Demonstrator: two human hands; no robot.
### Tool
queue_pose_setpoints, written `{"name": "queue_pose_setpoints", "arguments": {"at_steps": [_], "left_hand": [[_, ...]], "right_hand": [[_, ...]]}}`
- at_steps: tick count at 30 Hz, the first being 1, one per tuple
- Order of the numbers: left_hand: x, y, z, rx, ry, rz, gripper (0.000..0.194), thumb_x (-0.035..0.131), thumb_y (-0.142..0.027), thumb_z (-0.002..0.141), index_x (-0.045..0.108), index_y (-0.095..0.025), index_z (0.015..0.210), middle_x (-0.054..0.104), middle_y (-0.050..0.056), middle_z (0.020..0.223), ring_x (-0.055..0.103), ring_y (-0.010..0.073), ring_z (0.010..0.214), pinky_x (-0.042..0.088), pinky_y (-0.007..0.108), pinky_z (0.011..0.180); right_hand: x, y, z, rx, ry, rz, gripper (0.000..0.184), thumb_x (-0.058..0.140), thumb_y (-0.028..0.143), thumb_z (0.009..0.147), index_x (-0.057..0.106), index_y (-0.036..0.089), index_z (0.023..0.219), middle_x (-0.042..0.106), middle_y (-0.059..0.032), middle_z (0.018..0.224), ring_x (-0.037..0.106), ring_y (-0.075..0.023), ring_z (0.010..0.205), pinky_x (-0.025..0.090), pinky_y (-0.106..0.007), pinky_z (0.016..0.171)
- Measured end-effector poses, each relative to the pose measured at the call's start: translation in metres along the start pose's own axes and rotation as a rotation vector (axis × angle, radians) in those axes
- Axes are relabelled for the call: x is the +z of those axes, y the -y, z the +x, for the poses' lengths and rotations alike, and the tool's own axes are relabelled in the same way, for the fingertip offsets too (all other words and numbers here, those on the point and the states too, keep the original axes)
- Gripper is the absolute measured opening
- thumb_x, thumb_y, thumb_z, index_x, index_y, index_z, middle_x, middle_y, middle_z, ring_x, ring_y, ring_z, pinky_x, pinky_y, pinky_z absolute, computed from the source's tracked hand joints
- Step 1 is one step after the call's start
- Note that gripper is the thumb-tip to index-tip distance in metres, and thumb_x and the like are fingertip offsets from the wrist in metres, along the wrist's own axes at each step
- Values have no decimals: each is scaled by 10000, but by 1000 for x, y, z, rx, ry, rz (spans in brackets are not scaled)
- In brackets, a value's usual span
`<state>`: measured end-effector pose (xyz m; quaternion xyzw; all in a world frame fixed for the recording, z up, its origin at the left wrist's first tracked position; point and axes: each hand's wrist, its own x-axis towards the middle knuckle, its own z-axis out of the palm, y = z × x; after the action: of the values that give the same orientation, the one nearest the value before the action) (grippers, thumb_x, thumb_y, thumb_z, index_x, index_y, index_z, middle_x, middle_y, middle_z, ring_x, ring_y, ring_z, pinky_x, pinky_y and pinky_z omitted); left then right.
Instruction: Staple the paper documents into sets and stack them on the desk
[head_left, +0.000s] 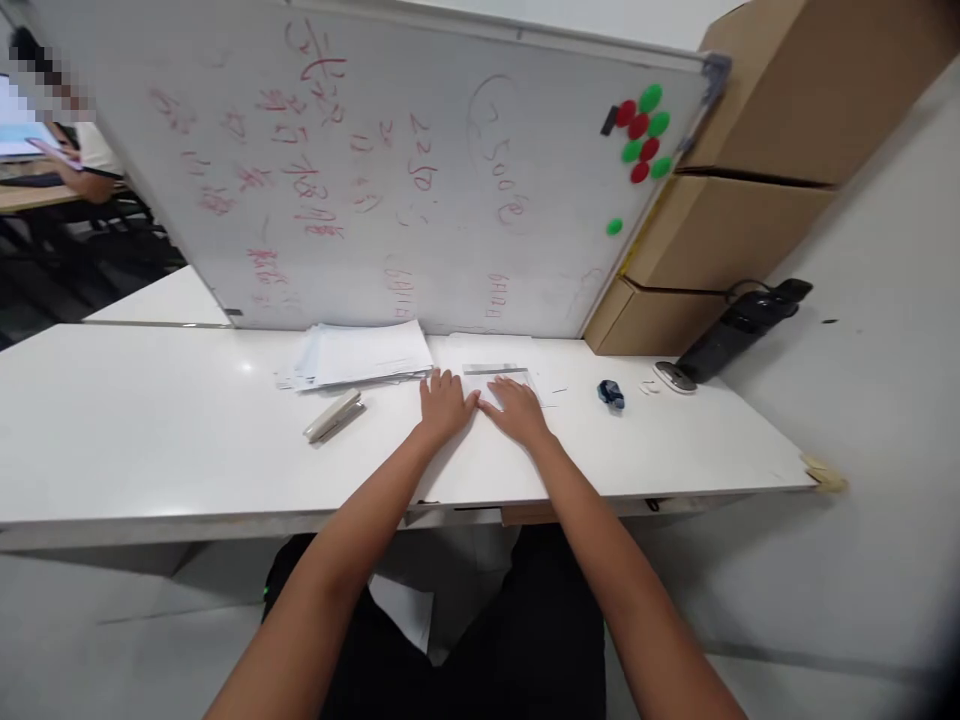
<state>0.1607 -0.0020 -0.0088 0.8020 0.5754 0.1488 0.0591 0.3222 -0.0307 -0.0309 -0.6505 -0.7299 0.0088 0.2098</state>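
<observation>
My left hand [445, 404] lies on the white desk with its fingers stretched out, its thumb near my right thumb. My right hand [517, 408] rests flat, fingers spread, on a small pale sheet with a grey strip along its top edge [495, 370]; whether this is paper or a clear sleeve I cannot tell. Just beyond my left fingers lies a messy stack of white papers [367, 352]. A light-coloured stapler [334, 416] sits left of my left hand. Thin dark lines show on the desk right of my right hand, too small to name.
A whiteboard [442, 200] with red writing and round magnets [637, 126] stands along the desk's back. To the right are a small dark blue object [611, 394], a mouse [675, 377], a black bottle [739, 328] and stacked cardboard boxes [735, 230]. Another person's arm [94, 185] shows far left.
</observation>
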Motion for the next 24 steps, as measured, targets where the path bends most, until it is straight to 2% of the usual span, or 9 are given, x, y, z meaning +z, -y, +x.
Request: {"name": "queue_pose_setpoints", "arguments": {"at_steps": [2, 5, 13, 20, 24], "left_hand": [[12, 2, 8, -13, -8, -29, 598, 319, -506, 936, 430, -109, 1368, 344, 161, 1499, 245, 337, 1395, 156, 516, 1126], [20, 8, 6, 13, -20, -54, 638, 337, -539, 920, 403, -116, 1392, 335, 154, 1506, 245, 345, 1393, 162, 526, 1122], [11, 10, 0, 45, -78, -251, 577, 459, -470, 892, 417, -157, 1376, 492, 143, 1395, 342, 341, 1347, 247, 491, 1093], [7, 3, -8, 30, -91, -298, 524, 466, -397, 900, 458, -129, 1350, 463, 185, 1409, 340, 343, 1355, 247, 519, 1091], [3, -1, -12, 86, -159, -362, 459, 441, -371, 917, 483, -159, 1323, 462, 161, 1417, 374, 321, 1340, 258, 537, 1087]], "right_hand": [[2, -2, 0, -4, -40, -6, 449, 417, 456, 940, 563, 192, 1272, 506, -95, 1401, 414, -243, 1326, 279, -446, 1098], [3, -4, -1, -20, -61, -6, 411, 418, 408, 946, 566, 197, 1265, 517, -97, 1390, 428, -259, 1315, 299, -468, 1080], [3, -2, -2, -62, -81, -43, 393, 426, 352, 937, 578, 159, 1244, 533, -123, 1369, 447, -294, 1295, 326, -490, 1056], [-2, 4, -4, -212, -77, -41, 387, 535, 388, 867, 617, 187, 1187, 590, -105, 1308, 513, -270, 1238, 368, -423, 1037], [-4, 5, -4, -229, -72, -23, 437, 604, 380, 804, 608, 188, 1196, 600, -113, 1293, 529, -281, 1221, 390, -434, 1019]]}}
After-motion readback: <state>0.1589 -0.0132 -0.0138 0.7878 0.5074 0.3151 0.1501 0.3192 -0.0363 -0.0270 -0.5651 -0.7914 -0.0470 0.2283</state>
